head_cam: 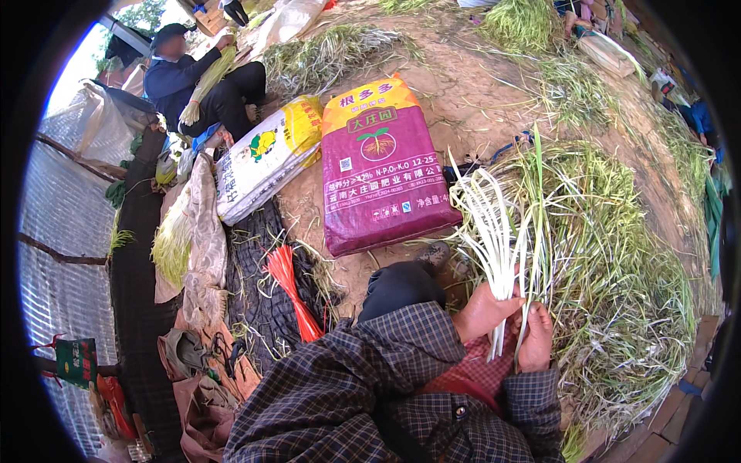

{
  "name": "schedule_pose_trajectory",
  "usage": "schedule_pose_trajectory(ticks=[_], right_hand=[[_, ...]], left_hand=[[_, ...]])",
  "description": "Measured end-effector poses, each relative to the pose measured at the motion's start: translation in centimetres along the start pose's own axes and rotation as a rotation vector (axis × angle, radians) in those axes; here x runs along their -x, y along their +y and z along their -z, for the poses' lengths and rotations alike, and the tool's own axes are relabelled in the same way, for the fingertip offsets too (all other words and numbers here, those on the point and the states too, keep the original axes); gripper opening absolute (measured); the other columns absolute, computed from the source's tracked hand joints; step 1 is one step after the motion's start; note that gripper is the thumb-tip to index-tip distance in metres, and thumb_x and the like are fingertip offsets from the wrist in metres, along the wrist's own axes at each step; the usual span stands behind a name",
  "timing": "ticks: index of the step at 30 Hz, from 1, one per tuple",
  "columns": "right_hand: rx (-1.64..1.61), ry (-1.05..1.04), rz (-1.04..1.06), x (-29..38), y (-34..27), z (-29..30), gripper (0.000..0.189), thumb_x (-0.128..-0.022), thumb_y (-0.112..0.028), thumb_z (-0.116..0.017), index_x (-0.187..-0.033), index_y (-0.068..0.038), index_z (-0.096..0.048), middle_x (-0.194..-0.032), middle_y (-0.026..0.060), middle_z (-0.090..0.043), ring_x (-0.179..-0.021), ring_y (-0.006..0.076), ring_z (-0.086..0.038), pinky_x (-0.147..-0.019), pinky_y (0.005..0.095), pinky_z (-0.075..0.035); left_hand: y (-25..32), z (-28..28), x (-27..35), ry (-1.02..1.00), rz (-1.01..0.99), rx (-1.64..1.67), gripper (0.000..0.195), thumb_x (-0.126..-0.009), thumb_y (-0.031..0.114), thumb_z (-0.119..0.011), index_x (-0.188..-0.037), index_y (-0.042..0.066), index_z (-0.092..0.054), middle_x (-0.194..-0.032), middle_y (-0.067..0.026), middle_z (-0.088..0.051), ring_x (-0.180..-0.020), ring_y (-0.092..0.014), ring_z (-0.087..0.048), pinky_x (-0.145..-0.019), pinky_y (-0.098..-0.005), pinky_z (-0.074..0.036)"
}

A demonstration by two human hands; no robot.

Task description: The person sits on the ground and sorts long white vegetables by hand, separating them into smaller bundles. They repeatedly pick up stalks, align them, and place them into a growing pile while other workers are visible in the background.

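Note:
My left hand (485, 313) grips a loose bunch of long pale stalks (492, 237), which look like blanched garlic chives. White lengths rise above the fist and short ends hang below it. Close on its right, my right hand (535, 338) pinches a leafy stalk (539, 214) between thumb and fingers, its green tip standing higher than the bunch. Both hands are over my lap, where red checked cloth (474, 370) shows. A large heap of tangled green and yellowish stalks (625, 278) lies right beside my right hand.
Ahead lie a purple fertilizer sack (382, 173) and a white-and-yellow sack (272, 156), both printed. Red ties (295, 289) rest on dark netting (255, 289) to my left. A seated person (197, 81) holds another bundle (211, 84). More stalks (330, 58) cover the dirt floor (457, 69).

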State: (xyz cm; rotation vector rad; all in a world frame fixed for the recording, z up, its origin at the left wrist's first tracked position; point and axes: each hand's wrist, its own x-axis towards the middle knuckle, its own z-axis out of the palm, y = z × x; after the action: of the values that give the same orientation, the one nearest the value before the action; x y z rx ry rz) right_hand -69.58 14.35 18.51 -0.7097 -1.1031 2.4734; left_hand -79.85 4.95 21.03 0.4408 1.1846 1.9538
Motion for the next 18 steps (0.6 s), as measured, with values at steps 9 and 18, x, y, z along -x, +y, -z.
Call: schedule_pose_trajectory(ticks=[9,18], right_hand=[[-0.434,0.277,-0.001,0.9,-2.6,2.8,0.020,-0.089,-0.028,-0.042,-0.084,-0.009,-0.044,-0.060,-0.0035,-0.038,-0.055,0.0083,-0.039,-0.052,0.0231,-0.038],[1.454,0.701,0.221,6.7,-5.5,24.5,0.020,-0.085,-0.022,-0.048,-0.085,-0.002,-0.051,-0.071,0.0040,-0.049,-0.063,0.0126,-0.047,-0.058,0.0243,-0.041]], left_hand=[[1.8,0.4,-0.4,0.264,-0.096,0.150,0.046,-0.077,-0.002,-0.057,-0.120,0.001,-0.041,-0.081,0.0007,-0.053,-0.072,-0.005,-0.048,-0.063,-0.0189,-0.041],[3.3,0.8,-1.1,0.205,0.014,0.139,0.012,-0.077,0.008,-0.061,-0.086,0.004,-0.054,-0.073,-0.0005,-0.053,-0.065,-0.008,-0.050,-0.057,-0.0210,-0.042]])
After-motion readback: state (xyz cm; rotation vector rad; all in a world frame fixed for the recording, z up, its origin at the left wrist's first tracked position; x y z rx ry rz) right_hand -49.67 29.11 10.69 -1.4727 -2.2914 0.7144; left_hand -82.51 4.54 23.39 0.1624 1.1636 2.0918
